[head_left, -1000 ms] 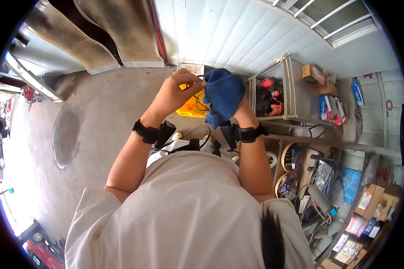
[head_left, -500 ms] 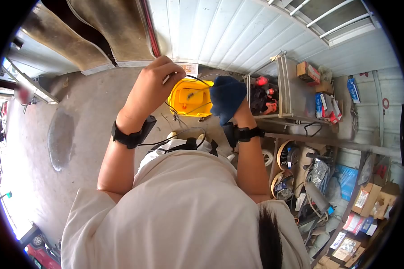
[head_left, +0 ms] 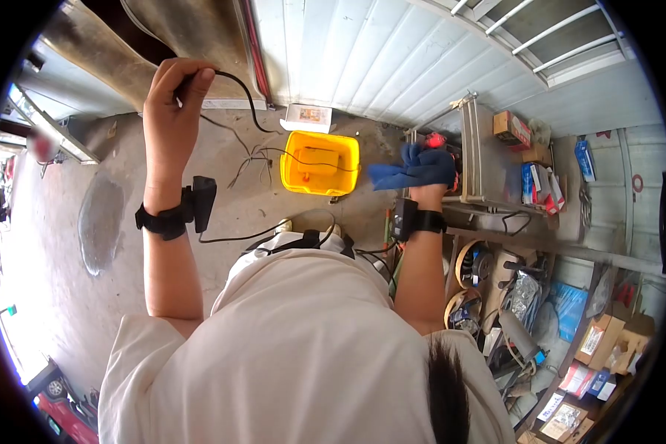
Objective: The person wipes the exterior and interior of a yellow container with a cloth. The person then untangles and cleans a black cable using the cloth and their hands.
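Note:
My left hand (head_left: 172, 111), raised at the upper left, pinches a black cable (head_left: 246, 92) between thumb and fingers. The cable arcs from the fingertips and hangs toward the floor. Thinner branching wires (head_left: 250, 154) hang below it, and one strand runs across the yellow bin toward my right side. My right hand (head_left: 427, 194) is closed on a bunched blue cloth (head_left: 414, 169) that hides most of the fingers. Whether the strand passes into the cloth I cannot tell. Between my hands, lower down, stands a yellow bin (head_left: 292, 186) with a yellow piece inside.
A white box (head_left: 307, 118) lies on the floor by the wall. To the right stand a metal cart (head_left: 488, 152) and a rack (head_left: 525, 233) with boxes and parts. A thin cord (head_left: 274, 229) hangs at my waist from the left wrist device (head_left: 202, 201).
My left hand has moved left and up with the cable, spreading the wires away from the bin. My right hand has shifted right with the cloth, uncovering the bin's right side.

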The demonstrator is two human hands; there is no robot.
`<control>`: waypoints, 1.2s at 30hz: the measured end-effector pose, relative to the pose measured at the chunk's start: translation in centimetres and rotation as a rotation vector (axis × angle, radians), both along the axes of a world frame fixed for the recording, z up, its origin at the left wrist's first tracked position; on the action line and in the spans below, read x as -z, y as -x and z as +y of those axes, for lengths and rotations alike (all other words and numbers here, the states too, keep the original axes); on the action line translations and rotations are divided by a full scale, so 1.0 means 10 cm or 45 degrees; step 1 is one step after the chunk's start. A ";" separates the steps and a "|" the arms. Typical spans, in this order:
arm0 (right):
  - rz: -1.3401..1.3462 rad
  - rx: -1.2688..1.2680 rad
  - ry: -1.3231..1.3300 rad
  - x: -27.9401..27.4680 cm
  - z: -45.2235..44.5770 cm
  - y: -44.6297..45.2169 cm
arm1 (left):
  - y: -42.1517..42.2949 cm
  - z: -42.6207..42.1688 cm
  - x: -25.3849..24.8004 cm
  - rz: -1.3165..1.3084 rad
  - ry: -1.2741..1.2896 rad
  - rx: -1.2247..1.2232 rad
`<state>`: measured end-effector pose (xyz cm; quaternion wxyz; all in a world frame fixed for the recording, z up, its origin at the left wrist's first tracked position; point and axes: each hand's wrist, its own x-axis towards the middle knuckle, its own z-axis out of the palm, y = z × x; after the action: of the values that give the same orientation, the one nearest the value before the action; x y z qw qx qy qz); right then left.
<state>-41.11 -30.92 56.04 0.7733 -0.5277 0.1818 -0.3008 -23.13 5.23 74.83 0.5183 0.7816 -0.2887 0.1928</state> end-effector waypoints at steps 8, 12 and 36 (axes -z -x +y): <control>0.313 -0.337 1.325 -0.81 0.73 -0.38 | 0.03 -0.61 -0.21 -0.033 -0.005 0.538; -0.452 -0.710 1.205 -1.10 1.11 -0.58 | 0.20 -0.91 -0.22 0.059 0.045 0.628; -0.351 -0.899 1.211 -0.81 1.27 -0.69 | -0.06 -0.04 0.18 -0.086 0.086 -0.045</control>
<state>-34.18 -18.24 64.19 0.5222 -0.8000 -0.2604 -0.1399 -22.51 4.84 73.07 0.5309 0.7616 -0.2855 0.2378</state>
